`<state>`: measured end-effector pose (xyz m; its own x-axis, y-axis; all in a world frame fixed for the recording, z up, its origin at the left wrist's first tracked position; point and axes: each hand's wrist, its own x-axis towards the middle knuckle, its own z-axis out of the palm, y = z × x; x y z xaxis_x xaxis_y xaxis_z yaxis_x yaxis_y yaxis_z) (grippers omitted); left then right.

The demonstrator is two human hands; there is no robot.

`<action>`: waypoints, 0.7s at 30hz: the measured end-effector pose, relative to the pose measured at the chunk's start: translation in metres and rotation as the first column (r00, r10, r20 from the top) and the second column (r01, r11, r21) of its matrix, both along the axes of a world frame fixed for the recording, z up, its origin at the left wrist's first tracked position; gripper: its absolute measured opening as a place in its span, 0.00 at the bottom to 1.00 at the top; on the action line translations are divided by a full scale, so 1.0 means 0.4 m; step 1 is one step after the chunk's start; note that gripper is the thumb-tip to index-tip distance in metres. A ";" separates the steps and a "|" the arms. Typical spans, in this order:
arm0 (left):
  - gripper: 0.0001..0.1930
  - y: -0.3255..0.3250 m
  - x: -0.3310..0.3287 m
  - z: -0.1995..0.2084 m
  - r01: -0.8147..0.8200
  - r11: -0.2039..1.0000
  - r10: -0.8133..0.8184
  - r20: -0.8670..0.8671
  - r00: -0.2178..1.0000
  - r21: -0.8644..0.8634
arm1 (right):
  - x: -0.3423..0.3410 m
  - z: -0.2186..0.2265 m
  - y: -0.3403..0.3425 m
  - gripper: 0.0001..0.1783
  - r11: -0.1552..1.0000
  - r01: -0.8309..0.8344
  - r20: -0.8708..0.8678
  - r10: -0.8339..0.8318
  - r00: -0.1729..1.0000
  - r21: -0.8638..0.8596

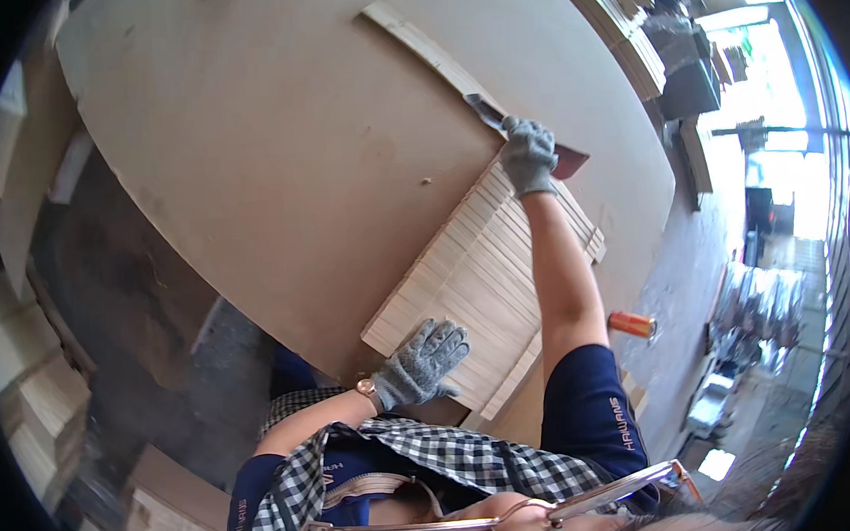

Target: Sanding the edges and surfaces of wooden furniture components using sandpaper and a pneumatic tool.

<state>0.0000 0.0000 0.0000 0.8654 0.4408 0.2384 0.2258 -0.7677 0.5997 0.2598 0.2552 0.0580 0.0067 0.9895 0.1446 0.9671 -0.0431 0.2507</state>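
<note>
My right hand [529,154], in a grey knit glove, is closed around a flat tool [570,162]. A reddish-brown, blade-like piece sticks out on its right side and a dark grey end on its left; the exact kind is unclear. Below that hand, a row of pale wooden strips [473,273] lies side by side on the large board. One long strip [423,49] runs from near my right hand toward the far side. At the row's near left end rests my left hand [421,364], also gloved, with fingers stretched out and nothing gripped.
The strips lie on a broad, light brown board [245,131] with curved-looking edges. An orange-red cylinder [632,325] sits right of my right forearm. Stacked timber [614,25] stands at the far right, and more wood pieces [42,391] are piled at the left.
</note>
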 end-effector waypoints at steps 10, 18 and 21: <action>0.34 0.030 -0.023 -0.145 -0.035 0.988 0.059 0.164 0.985 -0.148 | -0.056 -0.162 0.026 0.05 0.891 -0.178 -0.015 0.190 0.982 -0.417; 0.32 0.062 -0.046 -0.184 -0.046 0.985 0.074 0.167 0.983 -0.167 | -0.551 -0.210 -0.320 0.05 0.671 -0.587 -0.672 0.176 0.720 -0.453; 0.32 0.058 -0.047 -0.200 -0.054 0.987 0.082 0.184 0.980 -0.153 | -0.437 -0.248 -0.245 0.06 0.696 -0.397 -0.285 0.278 0.917 -0.598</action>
